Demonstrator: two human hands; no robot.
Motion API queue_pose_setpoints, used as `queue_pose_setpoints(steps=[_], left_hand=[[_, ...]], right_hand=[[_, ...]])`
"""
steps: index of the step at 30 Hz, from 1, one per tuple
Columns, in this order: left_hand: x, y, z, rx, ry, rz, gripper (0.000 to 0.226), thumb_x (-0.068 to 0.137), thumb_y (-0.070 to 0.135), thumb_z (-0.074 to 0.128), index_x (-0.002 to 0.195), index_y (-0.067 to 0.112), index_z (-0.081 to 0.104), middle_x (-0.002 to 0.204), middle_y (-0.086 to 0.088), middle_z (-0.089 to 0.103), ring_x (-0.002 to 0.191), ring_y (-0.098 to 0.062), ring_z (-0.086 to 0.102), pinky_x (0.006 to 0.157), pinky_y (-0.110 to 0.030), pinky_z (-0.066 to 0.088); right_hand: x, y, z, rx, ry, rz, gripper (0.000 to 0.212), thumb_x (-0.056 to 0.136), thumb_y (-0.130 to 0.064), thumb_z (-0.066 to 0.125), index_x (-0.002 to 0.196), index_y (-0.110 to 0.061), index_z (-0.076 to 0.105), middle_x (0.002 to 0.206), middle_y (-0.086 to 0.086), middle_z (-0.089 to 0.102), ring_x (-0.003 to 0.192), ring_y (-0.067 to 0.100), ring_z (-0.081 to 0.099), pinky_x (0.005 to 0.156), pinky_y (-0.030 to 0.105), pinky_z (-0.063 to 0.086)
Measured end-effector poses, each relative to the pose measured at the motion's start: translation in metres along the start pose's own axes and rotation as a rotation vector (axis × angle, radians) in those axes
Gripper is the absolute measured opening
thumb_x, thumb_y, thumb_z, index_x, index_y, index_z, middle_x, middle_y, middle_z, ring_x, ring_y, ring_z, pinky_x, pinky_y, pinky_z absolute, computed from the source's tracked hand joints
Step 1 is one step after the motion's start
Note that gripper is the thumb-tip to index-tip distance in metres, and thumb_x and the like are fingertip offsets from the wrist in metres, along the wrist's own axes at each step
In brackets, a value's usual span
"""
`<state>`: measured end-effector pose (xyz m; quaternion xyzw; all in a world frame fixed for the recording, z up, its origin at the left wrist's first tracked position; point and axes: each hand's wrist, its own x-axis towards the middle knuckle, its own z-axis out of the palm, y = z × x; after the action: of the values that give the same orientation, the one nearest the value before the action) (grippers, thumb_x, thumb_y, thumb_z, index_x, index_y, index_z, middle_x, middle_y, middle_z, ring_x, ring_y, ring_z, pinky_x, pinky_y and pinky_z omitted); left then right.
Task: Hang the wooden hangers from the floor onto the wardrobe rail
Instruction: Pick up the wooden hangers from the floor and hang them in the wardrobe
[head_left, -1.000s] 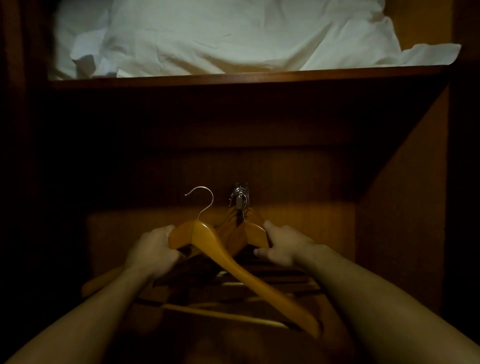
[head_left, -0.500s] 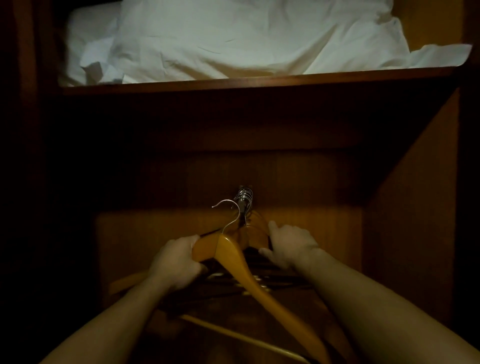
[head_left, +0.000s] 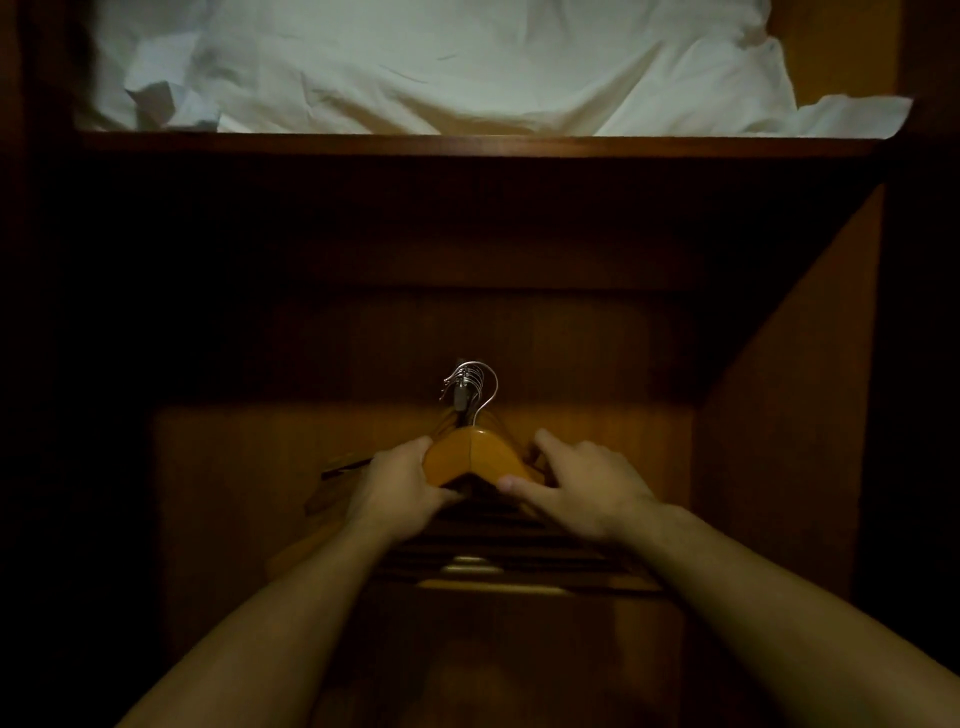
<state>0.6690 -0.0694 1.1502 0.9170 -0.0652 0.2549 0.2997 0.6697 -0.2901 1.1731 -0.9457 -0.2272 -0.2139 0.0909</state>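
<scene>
A light wooden hanger faces me inside the dark wardrobe, its silver hook curving over the end of the rail. My left hand grips its left shoulder. My right hand rests on its right shoulder, thumb under the edge and fingers spread. Several other hanger hooks bunch on the rail behind it. Their wooden arms and lower bars show dimly under my hands.
A wooden shelf spans the wardrobe above the rail, with crumpled white bedding on it. The wardrobe's right side panel is lit orange-brown; the left side is in deep shadow.
The hanger has swung from slanting to square-on and moved right and up to the rail, its hook now over it. My right hand has shifted from the hung hangers onto this one.
</scene>
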Motion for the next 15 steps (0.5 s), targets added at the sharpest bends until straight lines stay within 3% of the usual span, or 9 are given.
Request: queue_pose_setpoints(steps=[6, 9, 15], left_hand=[[0.007, -0.008, 0.007, -0.026, -0.016, -0.040, 0.032, 0.080, 0.032, 0.082, 0.101, 0.025, 0.059, 0.089, 0.007, 0.064, 0.077, -0.009, 0.060, 0.066, -0.024, 0.043], [0.004, -0.021, 0.012, -0.013, -0.015, -0.072, 0.041, 0.078, 0.035, 0.083, 0.112, 0.026, 0.061, 0.099, 0.008, 0.066, 0.088, -0.009, 0.061, 0.076, -0.027, 0.047], [0.003, -0.025, 0.012, 0.106, -0.008, -0.076, 0.046, 0.081, 0.037, 0.078, 0.121, 0.030, 0.057, 0.101, 0.010, 0.063, 0.088, -0.009, 0.060, 0.077, -0.029, 0.047]], right_hand=[[0.005, -0.002, 0.012, -0.019, 0.017, -0.029, 0.054, 0.092, -0.072, 0.031, 0.110, -0.028, 0.055, 0.087, -0.006, 0.063, 0.078, 0.014, 0.061, 0.076, 0.038, 0.053], [0.004, -0.006, 0.026, -0.035, 0.001, -0.036, 0.051, 0.093, -0.071, 0.030, 0.110, -0.028, 0.053, 0.087, -0.006, 0.061, 0.078, 0.014, 0.058, 0.069, 0.032, 0.044], [0.005, -0.007, 0.037, -0.057, 0.021, -0.017, 0.058, 0.092, -0.074, 0.027, 0.118, -0.028, 0.052, 0.092, -0.002, 0.062, 0.088, 0.021, 0.062, 0.077, 0.037, 0.050]])
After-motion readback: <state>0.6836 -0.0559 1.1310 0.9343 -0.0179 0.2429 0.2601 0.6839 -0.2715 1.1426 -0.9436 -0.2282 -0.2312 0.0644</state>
